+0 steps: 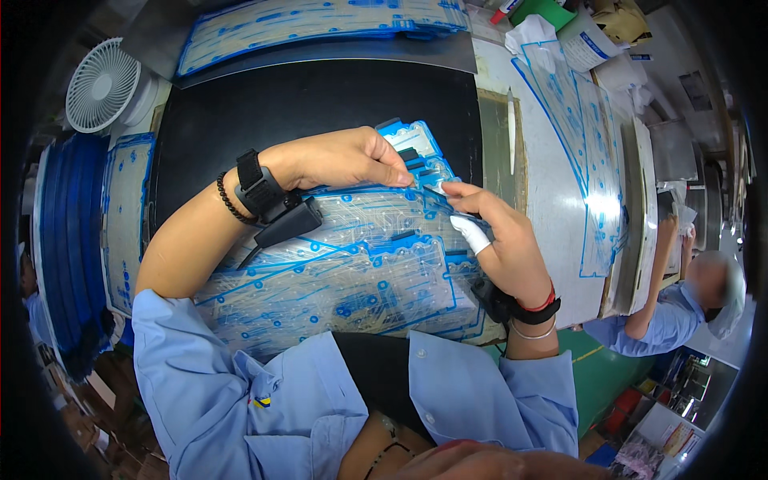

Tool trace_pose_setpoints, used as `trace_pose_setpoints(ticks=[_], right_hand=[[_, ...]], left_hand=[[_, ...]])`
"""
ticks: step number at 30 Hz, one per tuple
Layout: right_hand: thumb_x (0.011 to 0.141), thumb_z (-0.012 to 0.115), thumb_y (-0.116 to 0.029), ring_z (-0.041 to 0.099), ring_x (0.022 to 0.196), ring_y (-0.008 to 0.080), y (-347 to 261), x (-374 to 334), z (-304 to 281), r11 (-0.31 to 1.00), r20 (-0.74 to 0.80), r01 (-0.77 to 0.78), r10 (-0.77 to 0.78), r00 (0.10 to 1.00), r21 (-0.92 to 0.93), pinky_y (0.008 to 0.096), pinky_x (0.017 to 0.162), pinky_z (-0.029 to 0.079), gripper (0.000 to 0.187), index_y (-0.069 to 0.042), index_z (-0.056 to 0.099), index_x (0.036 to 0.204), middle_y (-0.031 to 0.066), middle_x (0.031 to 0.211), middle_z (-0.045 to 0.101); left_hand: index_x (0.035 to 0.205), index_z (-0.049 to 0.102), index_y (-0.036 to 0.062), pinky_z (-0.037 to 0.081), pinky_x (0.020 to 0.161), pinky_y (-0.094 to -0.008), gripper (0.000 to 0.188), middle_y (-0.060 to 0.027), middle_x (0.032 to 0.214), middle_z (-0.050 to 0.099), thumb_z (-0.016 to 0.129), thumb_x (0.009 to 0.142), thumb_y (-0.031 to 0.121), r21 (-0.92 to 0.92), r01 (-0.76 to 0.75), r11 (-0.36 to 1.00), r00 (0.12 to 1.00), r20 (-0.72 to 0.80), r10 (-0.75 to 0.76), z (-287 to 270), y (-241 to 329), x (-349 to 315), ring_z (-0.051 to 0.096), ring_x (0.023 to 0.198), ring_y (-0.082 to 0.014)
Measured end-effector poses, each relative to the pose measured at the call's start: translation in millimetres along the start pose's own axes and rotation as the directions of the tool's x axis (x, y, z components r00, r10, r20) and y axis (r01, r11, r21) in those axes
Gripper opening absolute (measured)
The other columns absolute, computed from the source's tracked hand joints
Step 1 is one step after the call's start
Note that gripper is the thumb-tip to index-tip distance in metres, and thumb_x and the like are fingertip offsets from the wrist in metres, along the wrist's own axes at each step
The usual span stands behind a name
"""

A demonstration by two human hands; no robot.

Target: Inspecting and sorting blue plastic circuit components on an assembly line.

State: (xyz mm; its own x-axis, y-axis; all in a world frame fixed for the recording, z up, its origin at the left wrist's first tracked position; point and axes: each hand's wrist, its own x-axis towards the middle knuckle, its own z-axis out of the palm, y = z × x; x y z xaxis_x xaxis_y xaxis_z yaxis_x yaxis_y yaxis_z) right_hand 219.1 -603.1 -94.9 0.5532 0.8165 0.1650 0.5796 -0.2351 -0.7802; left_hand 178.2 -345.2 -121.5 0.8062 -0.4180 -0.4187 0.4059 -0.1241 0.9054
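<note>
A clear printed circuit film (364, 210) with blue borders and fine traces lies before me, on top of other similar sheets. My left hand (356, 158) reaches over it from the left, thumb and fingertips pinched on its narrow blue-edged tail. My right hand (508, 244) is closed at the tail's right side, its index finger along the edge and its white-wrapped thumb below. Short dark strips (410, 155) show on the tail beside my left fingertips. Whether a small piece is between the fingers is too fine to make out.
A black mat (240, 104) covers the work surface. More film sheets lie on a metal ledge (436, 50) at the back and on the right (592, 160). A white pen-like tool (511, 132) lies right of the mat. A white fan (104, 84) stands far left; another person (660, 312) works at right.
</note>
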Motion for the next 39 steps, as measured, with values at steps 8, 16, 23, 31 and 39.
trace_pose_setpoints(ticks=[8,16,23,31,39], right_hand=[[0.077,0.066,-0.001,0.063,0.083,0.0254,-17,0,-8,0.955,0.032,0.189,-0.187,0.982,-0.226,0.0331,0.08,0.047,0.025,-0.004,0.063,0.102,0.0104,0.099,0.068],[0.074,0.07,-0.003,0.06,0.07,0.0211,-27,-2,0,0.94,0.015,0.182,-0.186,0.982,-0.289,0.0333,0.072,0.044,0.037,-0.006,0.064,0.111,0.0078,0.087,0.068],[0.079,0.072,-0.013,0.062,0.059,0.0258,-14,-17,-19,0.957,0.145,-0.107,0.15,0.978,-0.271,0.037,0.053,0.046,0.038,-0.01,0.06,0.115,0.013,0.076,0.066],[0.079,0.071,-0.003,0.063,0.072,0.0172,-1,3,-7,0.977,-0.217,-0.15,0.114,0.969,-0.153,0.0273,0.062,0.052,0.035,-0.004,0.063,0.113,0.0111,0.094,0.065],[0.079,0.069,0.001,0.06,0.072,0.014,-4,4,5,0.991,-0.182,-0.078,0.057,0.982,-0.109,0.0245,0.062,0.05,0.035,-0.002,0.064,0.114,0.0088,0.09,0.062]], left_hand=[[0.101,0.07,-0.0001,0.051,0.073,-0.0232,0.033,-0.011,0.092,0.071,0.064,0.09,0.03,-0.001,-0.01,1.0,1.0,0.008,0.01,-1,3,-2,0.065,0.077,-0.0128],[0.095,0.072,0.0002,0.049,0.076,-0.0237,0.018,-0.0096,0.088,0.071,0.072,0.079,0.008,0.035,0.019,0.999,1.0,-0.021,-0.019,-3,9,1,0.065,0.078,-0.0126],[0.095,0.072,0.0022,0.047,0.077,-0.0228,0.021,-0.006,0.088,0.071,0.076,0.076,0.01,0.149,0.054,0.987,0.998,-0.033,-0.05,-3,8,-3,0.064,0.082,-0.0124],[0.13,0.054,0.0088,0.047,0.095,-0.0298,0.036,-0.0098,0.123,0.06,0.053,0.096,0.018,-0.095,-0.293,0.951,0.956,-0.02,0.292,2,-5,-8,0.059,0.109,-0.0173],[0.128,0.055,0.0066,0.046,0.095,-0.0282,0.037,-0.0104,0.124,0.059,0.057,0.093,0.017,-0.221,-0.233,0.947,0.972,-0.027,0.233,-1,-5,-5,0.059,0.109,-0.0165]])
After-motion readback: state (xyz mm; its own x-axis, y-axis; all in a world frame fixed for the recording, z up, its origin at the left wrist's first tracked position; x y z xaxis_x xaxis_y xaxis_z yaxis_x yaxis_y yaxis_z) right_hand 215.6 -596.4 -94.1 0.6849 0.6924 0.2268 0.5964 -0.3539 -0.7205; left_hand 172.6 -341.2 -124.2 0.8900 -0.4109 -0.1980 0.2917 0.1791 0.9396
